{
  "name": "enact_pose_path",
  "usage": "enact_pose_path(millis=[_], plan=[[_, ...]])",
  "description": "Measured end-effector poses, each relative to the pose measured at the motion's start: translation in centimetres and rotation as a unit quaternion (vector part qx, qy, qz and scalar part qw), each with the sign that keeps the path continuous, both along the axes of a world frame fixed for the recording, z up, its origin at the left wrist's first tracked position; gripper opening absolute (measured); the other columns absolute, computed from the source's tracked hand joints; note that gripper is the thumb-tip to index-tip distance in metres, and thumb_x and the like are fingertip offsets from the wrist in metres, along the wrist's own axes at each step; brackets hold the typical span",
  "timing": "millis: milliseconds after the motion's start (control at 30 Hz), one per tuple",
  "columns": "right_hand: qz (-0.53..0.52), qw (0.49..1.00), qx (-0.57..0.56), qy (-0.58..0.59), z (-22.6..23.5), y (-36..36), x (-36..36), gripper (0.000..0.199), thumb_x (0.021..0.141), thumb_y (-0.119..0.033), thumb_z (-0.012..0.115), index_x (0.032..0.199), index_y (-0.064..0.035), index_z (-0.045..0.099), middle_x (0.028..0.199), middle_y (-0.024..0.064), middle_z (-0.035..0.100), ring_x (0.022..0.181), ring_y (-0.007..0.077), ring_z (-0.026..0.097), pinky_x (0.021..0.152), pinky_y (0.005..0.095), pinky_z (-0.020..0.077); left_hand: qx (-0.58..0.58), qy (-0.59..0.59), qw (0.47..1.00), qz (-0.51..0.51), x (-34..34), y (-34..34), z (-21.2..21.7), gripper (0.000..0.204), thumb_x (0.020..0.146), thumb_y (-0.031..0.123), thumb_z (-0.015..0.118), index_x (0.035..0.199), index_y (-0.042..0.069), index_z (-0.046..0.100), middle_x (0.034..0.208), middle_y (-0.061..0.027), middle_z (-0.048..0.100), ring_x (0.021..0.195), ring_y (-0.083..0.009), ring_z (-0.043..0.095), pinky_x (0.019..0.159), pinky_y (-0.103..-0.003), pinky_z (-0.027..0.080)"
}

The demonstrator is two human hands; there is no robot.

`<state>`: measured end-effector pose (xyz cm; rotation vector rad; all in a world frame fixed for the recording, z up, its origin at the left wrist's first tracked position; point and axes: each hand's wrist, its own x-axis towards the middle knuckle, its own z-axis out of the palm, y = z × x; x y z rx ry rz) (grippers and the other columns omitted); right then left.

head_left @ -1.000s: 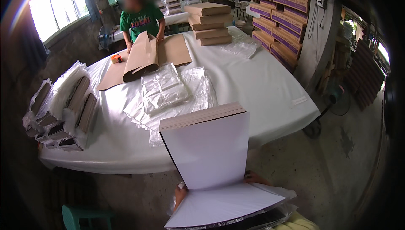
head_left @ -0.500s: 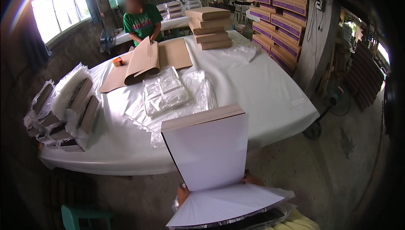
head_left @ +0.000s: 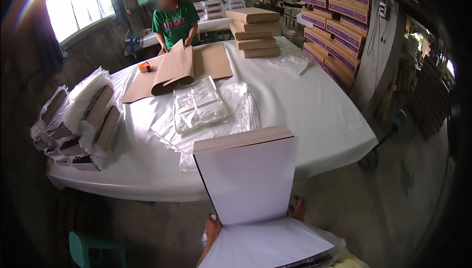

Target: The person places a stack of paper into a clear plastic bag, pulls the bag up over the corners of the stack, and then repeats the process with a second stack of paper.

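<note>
A thick stack of white boards [head_left: 248, 177] rests tilted at the table's near edge, its layered pale edge facing up. Around its lower end a clear plastic bag [head_left: 275, 243] is stretched. My left hand [head_left: 212, 227] is closed on the bag's rim at the stack's left side. On the right side, my right hand [head_left: 298, 209] is beside the stack's edge, its fingers raised and apart. Beyond the stack lie a folded pile of clear plastic bags [head_left: 199, 108] and loose bags [head_left: 241, 103] spread flat.
Plastic-wrapped board stacks [head_left: 78, 120] sit at the table's left. Across the white-covered table [head_left: 314, 115], a person [head_left: 174, 22] in green handles brown paper [head_left: 172, 69] near an orange tape dispenser [head_left: 144, 67]. Paper-wrapped packs [head_left: 255, 32] stand farther back; a green stool [head_left: 88, 248] is lower left.
My right hand has moved up along the stack's edge, its fingers now apart. My left hand stays on the bag. The person opposite has straightened, hands still at the paper. The view shifted slightly.
</note>
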<state>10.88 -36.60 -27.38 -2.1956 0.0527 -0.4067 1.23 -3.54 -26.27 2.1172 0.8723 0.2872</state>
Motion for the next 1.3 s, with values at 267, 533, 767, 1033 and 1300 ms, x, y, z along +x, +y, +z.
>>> enact_pose_path(millis=[267, 533, 767, 1033, 1300], plan=[[-0.142, 0.920, 0.363, -0.040, 9.0, -6.2, 1.3, 0.051, 0.090, -0.036, 0.039, 0.128, -0.0045, 0.030, 0.129, 0.0135, 0.031, 0.119, 0.0217, 0.030, 0.098, 0.0338, 0.0254, -0.230, -0.162, 0.921, 0.271, -2.8, 6.5, 7.7, 0.019, 0.080, 0.009, 0.046, 0.097, 0.002, 0.053, 0.063, -0.0032, 0.050, 0.053, -0.0119, 0.047, 0.043, -0.025, 0.037], [-0.136, 0.779, 0.602, 0.107, 4.9, 1.2, -0.4, 0.054, 0.090, -0.036, 0.037, 0.134, -0.0077, 0.020, 0.133, 0.0099, 0.026, 0.124, 0.0206, 0.023, 0.101, 0.0326, 0.0200, -0.191, -0.281, 0.907, 0.248, 0.8, -0.1, 1.5, 0.012, 0.080, 0.005, 0.043, 0.090, 0.005, 0.051, 0.062, 0.0001, 0.044, 0.052, -0.0070, 0.040, 0.044, -0.022, 0.030], [-0.029, 0.898, 0.434, -0.074, 8.9, -4.6, 1.4, 0.054, 0.090, -0.032, 0.037, 0.136, -0.0120, 0.017, 0.139, 0.0080, 0.020, 0.127, 0.0215, 0.020, 0.102, 0.0349, 0.0174, -0.215, -0.338, 0.872, 0.282, -1.5, 6.2, 10.6, 0.012, 0.084, 0.006, 0.042, 0.092, 0.007, 0.050, 0.062, 0.0027, 0.042, 0.050, -0.0056, 0.037, 0.041, -0.022, 0.027], [0.012, 0.929, 0.343, -0.138, 26.4, -1.6, 4.7, 0.033, 0.080, -0.009, 0.054, 0.112, -0.0046, 0.046, 0.107, 0.0063, 0.047, 0.093, 0.0133, 0.044, 0.081, 0.0266, 0.0362, -0.206, -0.436, 0.874, -0.058, 2.0, 2.2, 30.6, 0.037, 0.087, 0.024, 0.047, 0.121, 0.009, 0.043, 0.095, -0.0056, 0.057, 0.081, -0.0081, 0.048, 0.066, -0.019, 0.039], [0.479, 0.838, 0.147, -0.218, 36.4, 9.4, 2.7, 0.036, 0.071, -0.014, 0.069, 0.099, -0.0021, 0.051, 0.094, 0.0084, 0.052, 0.085, 0.0178, 0.051, 0.074, 0.0279, 0.0409, -0.403, -0.332, 0.769, -0.370, 4.9, -4.2, 36.8, 0.081, 0.078, 0.046, 0.054, 0.138, 0.018, 0.007, 0.140, -0.0145, 0.015, 0.127, -0.0304, 0.022, 0.092, -0.043, 0.034]])
